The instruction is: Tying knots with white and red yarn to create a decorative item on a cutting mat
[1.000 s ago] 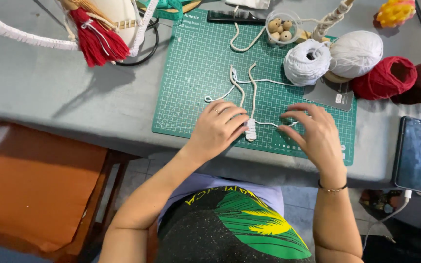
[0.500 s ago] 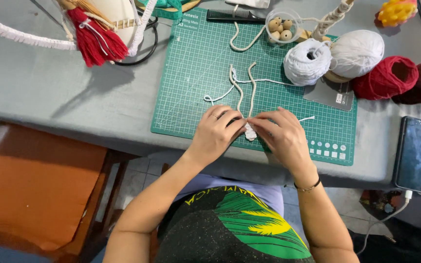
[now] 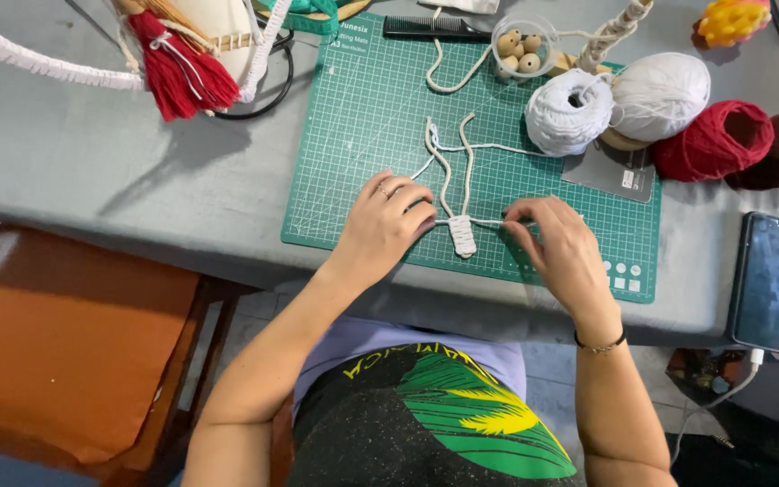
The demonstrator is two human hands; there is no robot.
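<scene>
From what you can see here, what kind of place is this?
Probably a home craft table for knotted cord work: a green cutting mat, balls of white yarn and red yarn, and a cup of wooden beads.

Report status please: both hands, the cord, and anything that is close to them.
Left hand and right hand pinching white cord ends. Knotted cord flat on green cutting mat. Yarn balls apart, nothing blocking.

Your left hand (image 3: 388, 219) and right hand (image 3: 556, 245) pinch the white cord (image 3: 448, 171) on either side of its knotted section (image 3: 462, 235), over the green cutting mat (image 3: 362, 117). Beyond your right hand sit two white yarn balls (image 3: 619, 101).
</scene>
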